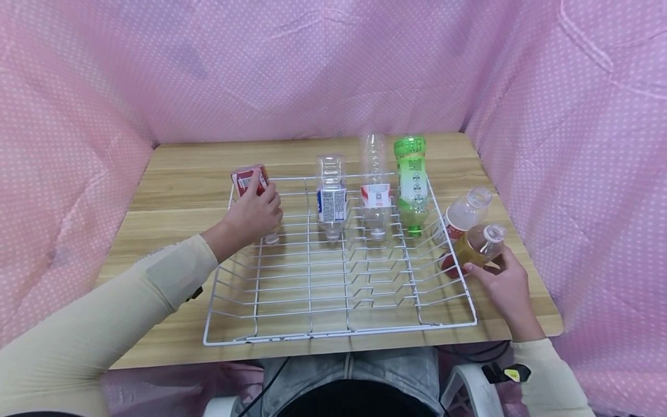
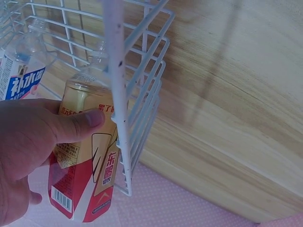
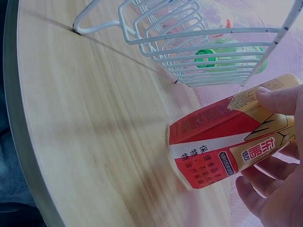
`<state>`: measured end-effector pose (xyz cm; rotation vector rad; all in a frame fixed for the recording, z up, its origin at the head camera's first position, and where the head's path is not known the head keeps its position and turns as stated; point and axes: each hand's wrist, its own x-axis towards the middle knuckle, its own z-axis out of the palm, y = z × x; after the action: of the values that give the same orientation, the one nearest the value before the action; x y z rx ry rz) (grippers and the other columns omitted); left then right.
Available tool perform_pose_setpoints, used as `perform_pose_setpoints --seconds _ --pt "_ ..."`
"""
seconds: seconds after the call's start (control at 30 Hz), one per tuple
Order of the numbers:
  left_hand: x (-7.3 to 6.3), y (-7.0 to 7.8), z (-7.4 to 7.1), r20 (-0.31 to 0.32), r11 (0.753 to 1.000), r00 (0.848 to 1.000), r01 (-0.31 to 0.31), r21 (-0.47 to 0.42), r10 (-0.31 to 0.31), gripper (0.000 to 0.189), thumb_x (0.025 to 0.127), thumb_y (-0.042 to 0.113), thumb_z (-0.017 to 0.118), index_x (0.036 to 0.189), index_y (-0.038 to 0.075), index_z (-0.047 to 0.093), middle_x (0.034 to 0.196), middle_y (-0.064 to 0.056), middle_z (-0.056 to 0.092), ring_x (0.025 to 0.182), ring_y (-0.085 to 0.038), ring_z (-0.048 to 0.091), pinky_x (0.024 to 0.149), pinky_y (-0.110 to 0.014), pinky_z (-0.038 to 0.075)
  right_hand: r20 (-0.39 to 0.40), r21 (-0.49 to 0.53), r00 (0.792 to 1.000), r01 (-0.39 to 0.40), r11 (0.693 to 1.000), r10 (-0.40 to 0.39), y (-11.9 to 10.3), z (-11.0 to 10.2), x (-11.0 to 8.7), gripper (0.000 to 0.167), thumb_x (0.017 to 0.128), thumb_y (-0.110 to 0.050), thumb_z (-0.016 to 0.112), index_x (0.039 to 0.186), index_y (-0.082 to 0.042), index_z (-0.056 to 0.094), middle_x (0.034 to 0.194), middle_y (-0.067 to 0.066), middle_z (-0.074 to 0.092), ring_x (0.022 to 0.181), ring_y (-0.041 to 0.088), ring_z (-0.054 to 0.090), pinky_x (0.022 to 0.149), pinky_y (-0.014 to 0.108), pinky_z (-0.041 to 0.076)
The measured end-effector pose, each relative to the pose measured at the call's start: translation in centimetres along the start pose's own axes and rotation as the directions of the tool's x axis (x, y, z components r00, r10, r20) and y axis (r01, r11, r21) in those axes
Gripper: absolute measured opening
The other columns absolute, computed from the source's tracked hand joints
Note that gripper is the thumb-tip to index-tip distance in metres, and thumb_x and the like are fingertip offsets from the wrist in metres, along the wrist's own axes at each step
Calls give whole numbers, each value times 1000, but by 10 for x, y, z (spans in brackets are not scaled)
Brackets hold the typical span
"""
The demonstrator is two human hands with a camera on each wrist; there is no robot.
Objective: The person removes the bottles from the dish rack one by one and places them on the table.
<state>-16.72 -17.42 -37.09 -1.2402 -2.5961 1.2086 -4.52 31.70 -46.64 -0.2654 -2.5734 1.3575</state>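
At the rack's back left corner, my left hand [image 1: 251, 219] holds a red-and-gold drink bottle [image 2: 85, 161] upside down, its base up and its neck down among the wires of the white wire rack [image 1: 276, 337]. The thumb lies across the label beside the rack's side wall. To the right of the rack, my right hand [image 1: 504, 285] grips a second red-and-gold bottle [image 3: 218, 137] around its side. That bottle stands neck up, slightly tilted, and shows an uncapped neck. Just behind it is a clear bottle [image 1: 464, 213] with a red-and-white label, leaning outward.
Inside the rack, several bottles stand neck down along the back: one with a blue-and-white label [image 1: 332, 204], one with a red-and-white label [image 1: 375, 196] and a green one [image 1: 411, 179]. Pink dotted cloth [image 1: 312, 75] surrounds the wooden table [image 1: 172, 168].
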Motion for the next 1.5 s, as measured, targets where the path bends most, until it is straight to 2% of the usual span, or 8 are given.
perform_pose_setpoints --seconds 0.43,0.67,1.0,1.37,1.5 --pt "-1 -1 0 -23 1000 1000 6 5 -6 65 70 17 93 128 15 65 130 -19 61 126 -42 47 109 -75 23 22 -14 1000 18 1000 -18 -3 -1 -1 65 85 -8 81 141 2 50 129 21 58 99 -7 51 81 7 47" --pt "-5 -4 -3 -83 1000 996 17 -23 -19 57 78 13 85 130 12 61 129 -20 59 126 -44 47 109 -75 23 37 -16 999 36 999 -35 -3 -1 0 64 87 -8 79 142 1 48 130 21 57 101 -7 50 82 7 46" --pt "-7 -4 -6 -132 999 991 20 -34 -24 69 70 15 91 129 10 56 129 -21 58 126 -44 49 108 -75 24 22 -10 999 26 1000 -26 -2 1 0 62 87 -9 79 141 1 49 126 16 57 100 -6 51 80 7 46" --pt "-8 -1 -5 -150 999 988 27 -29 -31 80 63 18 95 131 11 54 132 -20 58 125 -43 50 108 -75 24 -3 -21 1000 -7 1000 7 -3 2 -1 66 87 -11 79 145 -1 47 132 19 56 104 -4 49 81 7 45" --pt "-8 0 -6 -158 999 987 31 -28 -35 79 64 18 95 132 11 54 131 -20 58 124 -43 50 108 -75 26 -6 -31 1000 -16 999 16 -5 3 -2 69 88 -12 78 147 -2 45 135 19 55 107 0 50 81 7 43"
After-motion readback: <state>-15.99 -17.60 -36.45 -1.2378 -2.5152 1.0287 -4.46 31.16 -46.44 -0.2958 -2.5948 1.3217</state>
